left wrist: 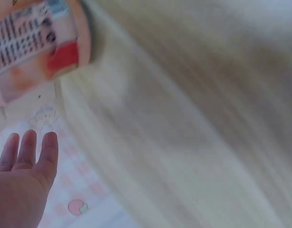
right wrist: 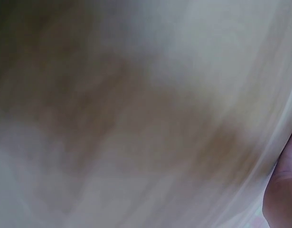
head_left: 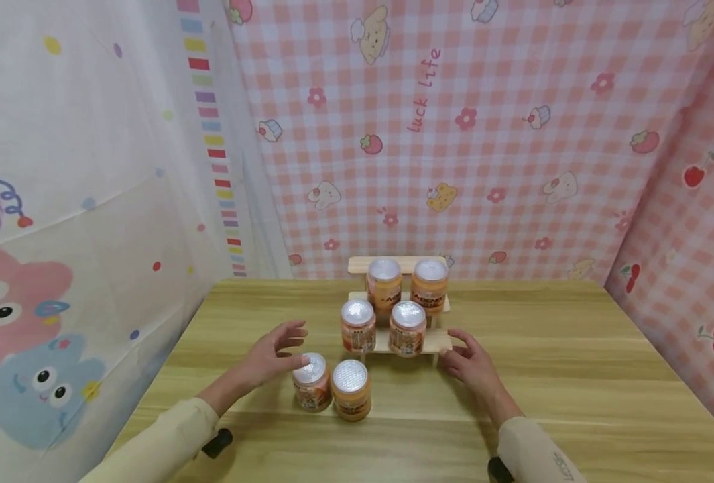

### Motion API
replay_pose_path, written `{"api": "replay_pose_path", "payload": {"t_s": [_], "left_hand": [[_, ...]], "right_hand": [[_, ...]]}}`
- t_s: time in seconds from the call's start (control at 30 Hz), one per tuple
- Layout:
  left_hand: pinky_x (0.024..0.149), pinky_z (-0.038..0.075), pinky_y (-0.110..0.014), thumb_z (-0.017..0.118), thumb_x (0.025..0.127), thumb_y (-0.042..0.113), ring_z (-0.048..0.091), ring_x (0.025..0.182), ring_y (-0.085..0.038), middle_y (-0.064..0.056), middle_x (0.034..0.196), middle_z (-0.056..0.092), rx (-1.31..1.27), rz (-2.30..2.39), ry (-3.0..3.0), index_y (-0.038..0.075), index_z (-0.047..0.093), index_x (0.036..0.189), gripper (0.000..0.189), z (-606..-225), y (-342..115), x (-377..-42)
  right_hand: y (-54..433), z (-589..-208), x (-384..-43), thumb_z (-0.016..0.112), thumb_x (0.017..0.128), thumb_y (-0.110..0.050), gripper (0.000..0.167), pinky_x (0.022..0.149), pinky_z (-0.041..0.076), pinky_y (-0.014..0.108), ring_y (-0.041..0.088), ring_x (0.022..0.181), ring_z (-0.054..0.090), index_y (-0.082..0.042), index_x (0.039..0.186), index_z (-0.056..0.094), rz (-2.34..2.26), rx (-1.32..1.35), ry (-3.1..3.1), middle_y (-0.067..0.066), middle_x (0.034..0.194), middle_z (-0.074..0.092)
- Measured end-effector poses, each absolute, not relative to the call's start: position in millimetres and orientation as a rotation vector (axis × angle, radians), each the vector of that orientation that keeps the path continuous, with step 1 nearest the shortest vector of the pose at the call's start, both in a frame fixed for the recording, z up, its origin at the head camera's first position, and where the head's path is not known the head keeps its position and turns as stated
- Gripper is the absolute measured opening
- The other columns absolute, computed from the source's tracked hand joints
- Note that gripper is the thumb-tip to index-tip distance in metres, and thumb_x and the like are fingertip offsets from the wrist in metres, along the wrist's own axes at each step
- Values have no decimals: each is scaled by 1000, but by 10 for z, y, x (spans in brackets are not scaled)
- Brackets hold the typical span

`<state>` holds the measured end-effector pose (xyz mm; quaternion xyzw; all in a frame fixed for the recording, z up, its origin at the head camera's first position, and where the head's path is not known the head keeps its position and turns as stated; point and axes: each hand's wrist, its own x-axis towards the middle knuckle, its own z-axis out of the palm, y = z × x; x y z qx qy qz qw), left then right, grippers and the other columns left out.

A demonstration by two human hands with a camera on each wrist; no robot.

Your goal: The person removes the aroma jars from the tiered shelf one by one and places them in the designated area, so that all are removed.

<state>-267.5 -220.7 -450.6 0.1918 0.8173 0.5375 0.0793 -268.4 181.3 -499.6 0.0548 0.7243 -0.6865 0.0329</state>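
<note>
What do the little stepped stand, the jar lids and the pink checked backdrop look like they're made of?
Stepped stand: probably wood, pale and fairly matte, judging by its flat tan boards.
Jar lids: silvery and shiny, with bright glints; metal or plastic, the look leaves open.
Pink checked backdrop: likely printed cloth or thin sheeting, mostly matte, as it hangs with soft creases.

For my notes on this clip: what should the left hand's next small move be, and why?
Probably curl the left hand round the left-hand orange jar on the table: the hand is open beside it, its thumb at the lid in the head view, while four similar jars already stand on the stepped wooden rack.
</note>
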Motion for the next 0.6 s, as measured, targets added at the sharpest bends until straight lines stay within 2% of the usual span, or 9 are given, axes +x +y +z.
{"api": "replay_pose_path", "payload": {"t_s": [0.27,0.6], "left_hand": [[104,41,-52,73,92,19,45,132,-40,-23,142,48,488,1623,2519,2,37,149,70,-4332,-2163,-2862],[103,41,-54,74,91,27,44,134,-35,-19,145,45,461,1634,2538,11,33,153,75,-4041,-1994,-3121]], "right_hand": [[1818,-5025,-2706,59,97,-4,52,80,54,31,16,89,63,-2,145,38,-2111,165,2232,25,122,56],[1813,-5025,-2710,60,97,-5,52,81,54,32,16,91,63,-1,145,39,-2101,161,2236,27,123,55]]}}
